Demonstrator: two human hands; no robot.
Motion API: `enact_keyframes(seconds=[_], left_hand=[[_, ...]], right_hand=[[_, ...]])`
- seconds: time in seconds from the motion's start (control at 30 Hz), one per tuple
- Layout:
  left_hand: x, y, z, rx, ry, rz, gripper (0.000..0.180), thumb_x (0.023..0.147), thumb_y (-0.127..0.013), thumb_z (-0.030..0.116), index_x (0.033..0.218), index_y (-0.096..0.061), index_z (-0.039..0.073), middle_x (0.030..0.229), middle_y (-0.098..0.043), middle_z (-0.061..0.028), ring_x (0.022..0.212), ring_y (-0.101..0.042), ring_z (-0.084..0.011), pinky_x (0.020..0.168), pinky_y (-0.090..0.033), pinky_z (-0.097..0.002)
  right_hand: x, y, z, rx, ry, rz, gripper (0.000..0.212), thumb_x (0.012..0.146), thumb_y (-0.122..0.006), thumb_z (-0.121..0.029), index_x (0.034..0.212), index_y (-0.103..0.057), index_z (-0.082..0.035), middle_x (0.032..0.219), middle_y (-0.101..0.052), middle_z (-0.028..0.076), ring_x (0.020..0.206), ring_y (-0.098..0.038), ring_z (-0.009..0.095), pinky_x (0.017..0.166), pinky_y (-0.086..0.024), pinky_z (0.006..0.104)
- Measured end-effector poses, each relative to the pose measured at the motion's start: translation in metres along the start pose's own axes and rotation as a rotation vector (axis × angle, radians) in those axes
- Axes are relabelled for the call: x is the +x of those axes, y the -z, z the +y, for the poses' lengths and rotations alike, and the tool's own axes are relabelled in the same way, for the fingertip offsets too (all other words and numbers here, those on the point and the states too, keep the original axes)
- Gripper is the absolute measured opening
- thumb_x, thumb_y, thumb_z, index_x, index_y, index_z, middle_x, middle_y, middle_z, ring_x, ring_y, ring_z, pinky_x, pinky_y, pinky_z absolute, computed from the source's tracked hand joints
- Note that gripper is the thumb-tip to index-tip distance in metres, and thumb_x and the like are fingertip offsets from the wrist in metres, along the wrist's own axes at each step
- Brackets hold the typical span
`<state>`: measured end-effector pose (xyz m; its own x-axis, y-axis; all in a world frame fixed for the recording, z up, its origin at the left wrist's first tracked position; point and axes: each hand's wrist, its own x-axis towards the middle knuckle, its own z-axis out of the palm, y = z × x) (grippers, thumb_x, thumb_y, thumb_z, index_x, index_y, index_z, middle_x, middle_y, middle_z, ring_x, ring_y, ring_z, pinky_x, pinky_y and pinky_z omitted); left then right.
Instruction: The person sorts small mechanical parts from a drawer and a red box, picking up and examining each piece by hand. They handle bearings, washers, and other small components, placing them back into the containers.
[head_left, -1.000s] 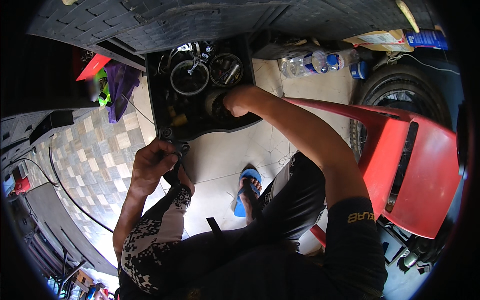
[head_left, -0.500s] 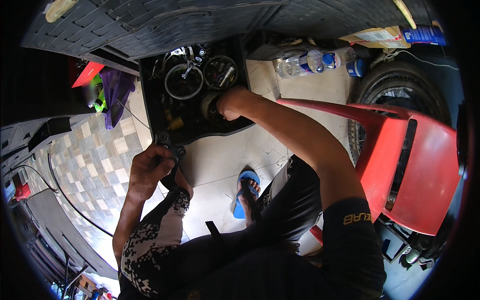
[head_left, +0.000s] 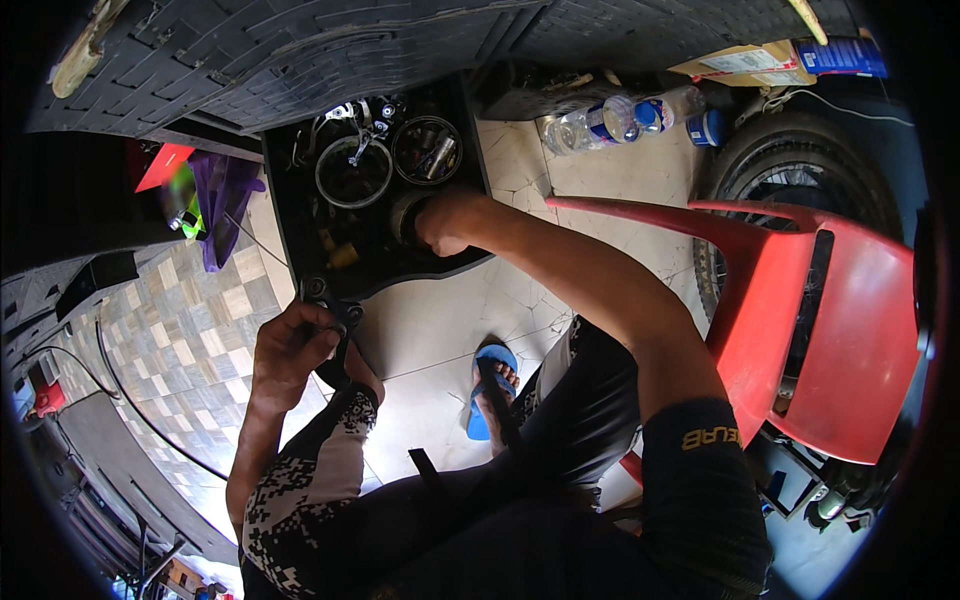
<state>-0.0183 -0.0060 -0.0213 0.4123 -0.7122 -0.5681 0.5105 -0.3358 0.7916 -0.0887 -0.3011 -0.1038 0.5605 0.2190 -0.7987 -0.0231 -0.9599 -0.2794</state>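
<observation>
My left hand is closed around a black part with rounded, holed ends, held at the front left corner of a pulled-out black drawer. What kind of part it is, I cannot make out. My right hand reaches into a round container near the drawer's front right. Its fingers are down inside and hidden. Behind that container stand two more round tubs, one with a pale rim and one holding small metal parts. Silver brake-like pieces lie at the drawer's back, and a yellow piece at its front left.
A red plastic chair stands on my right, before bicycle tyres. Clear plastic bottles lie beyond the drawer, near a cardboard box. A purple bag hangs at left. My blue-slippered foot is on the tiles.
The whole view has shifted slightly, with the drawer now a little further left. My right hand stays in the round container, and my left keeps hold of the black part.
</observation>
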Motion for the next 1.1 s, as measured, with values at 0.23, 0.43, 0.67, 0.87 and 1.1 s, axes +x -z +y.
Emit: enact_keyframes(seconds=[0.23,0.43,0.67,0.87,1.1], left_hand=[[0.000,0.001,0.001,-0.001,-0.003,-0.001,0.015,0.088,-0.069,-0.002,0.102,-0.066,0.000,0.091,-0.066,-0.0016,0.080,-0.057,-0.0065,0.074,-0.044,-0.0214],[-0.001,-0.001,0.002,-0.019,-0.003,-0.001,0.015,0.088,-0.070,-0.002,0.102,-0.066,0.000,0.092,-0.066,-0.0013,0.080,-0.057,-0.0063,0.074,-0.043,-0.0209],[-0.002,0.001,0.000,-0.024,0.001,0.001,0.016,0.089,-0.070,-0.002,0.104,-0.066,0.001,0.093,-0.066,-0.0011,0.083,-0.058,-0.0068,0.078,-0.045,-0.0216],[-0.001,0.001,0.002,-0.026,-0.001,-0.003,0.016,0.089,-0.070,-0.002,0.103,-0.066,0.001,0.094,-0.066,-0.0013,0.085,-0.059,-0.0076,0.080,-0.045,-0.0225],[-0.001,0.000,0.001,-0.036,-0.004,0.002,0.016,0.088,-0.070,-0.002,0.104,-0.066,0.002,0.094,-0.065,-0.0013,0.086,-0.059,-0.0081,0.080,-0.045,-0.0237]], right_hand=[[0.007,-0.007,-0.002,0.026,-0.006,0.011,0.026,0.089,-0.062,-0.019,0.108,-0.077,-0.010,0.117,-0.074,0.011,0.109,-0.069,0.032,0.089,-0.056,0.0427],[0.006,-0.012,0.003,0.074,-0.009,0.049,0.030,0.089,-0.061,-0.016,0.115,-0.075,-0.014,0.116,-0.074,0.011,0.110,-0.069,0.033,0.091,-0.055,0.0431],[0.008,-0.019,0.003,-0.004,-0.042,0.066,0.028,0.090,-0.059,-0.015,0.113,-0.075,-0.015,0.115,-0.075,0.008,0.107,-0.071,0.031,0.087,-0.057,0.0438],[0.001,-0.020,-0.012,-0.190,-0.060,0.092,0.024,0.092,-0.062,-0.017,0.109,-0.079,-0.017,0.118,-0.076,0.003,0.111,-0.071,0.026,0.086,-0.057,0.0385],[0.003,-0.014,-0.014,-0.193,-0.024,0.091,0.022,0.089,-0.065,-0.016,0.104,-0.081,-0.019,0.115,-0.077,0.002,0.113,-0.070,0.022,0.087,-0.056,0.0382]])
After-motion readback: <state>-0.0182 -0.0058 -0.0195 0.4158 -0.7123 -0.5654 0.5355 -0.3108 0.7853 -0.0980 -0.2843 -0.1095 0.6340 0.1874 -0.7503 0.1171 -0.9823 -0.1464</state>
